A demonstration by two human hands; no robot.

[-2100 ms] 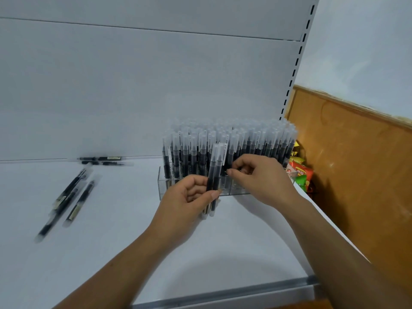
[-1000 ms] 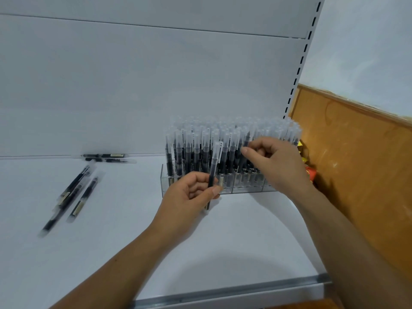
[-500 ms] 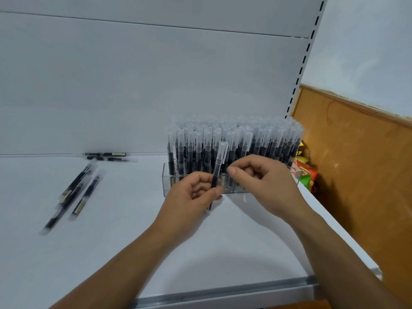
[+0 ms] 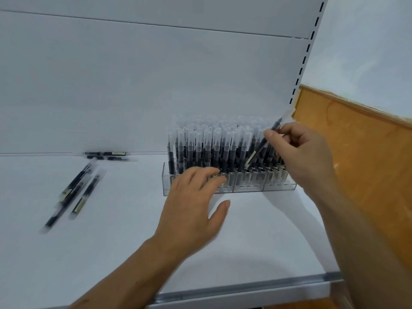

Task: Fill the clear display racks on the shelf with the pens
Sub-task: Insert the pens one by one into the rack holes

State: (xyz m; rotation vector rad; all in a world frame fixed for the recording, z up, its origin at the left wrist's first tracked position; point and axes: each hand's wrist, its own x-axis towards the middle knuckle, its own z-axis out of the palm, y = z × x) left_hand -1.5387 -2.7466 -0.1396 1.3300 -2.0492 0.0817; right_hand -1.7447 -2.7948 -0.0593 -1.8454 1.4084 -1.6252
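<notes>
1. The white shelf [image 4: 111,253] is a flat, smooth board with a metal strip along its front edge; its lower part is cut off by the frame.
2. The orange-brown wooden panel [image 4: 367,152] stands at the right, partly hidden by the person's right forearm.
3. The clear display rack [image 4: 249,186] is a long box of transparent plastic near the back of the shelf. It is packed with upright pens [image 4: 207,148] with dark bodies and frosted caps. The back rows are blurred, so they are hard to count.
4. The left hand [image 4: 194,210] is open and empty, fingers spread; its fingertips are in front of the rack's front wall, and contact cannot be told.
5. The right hand [image 4: 298,150] pinches one tilted pen [image 4: 260,148] over the right end of the rack; its clear cap shows above the fingers.
6. The loose pens [image 4: 75,192] lie flat on the left, well apart from the rack. Two more pens [image 4: 109,156] lie along the back wall.
</notes>
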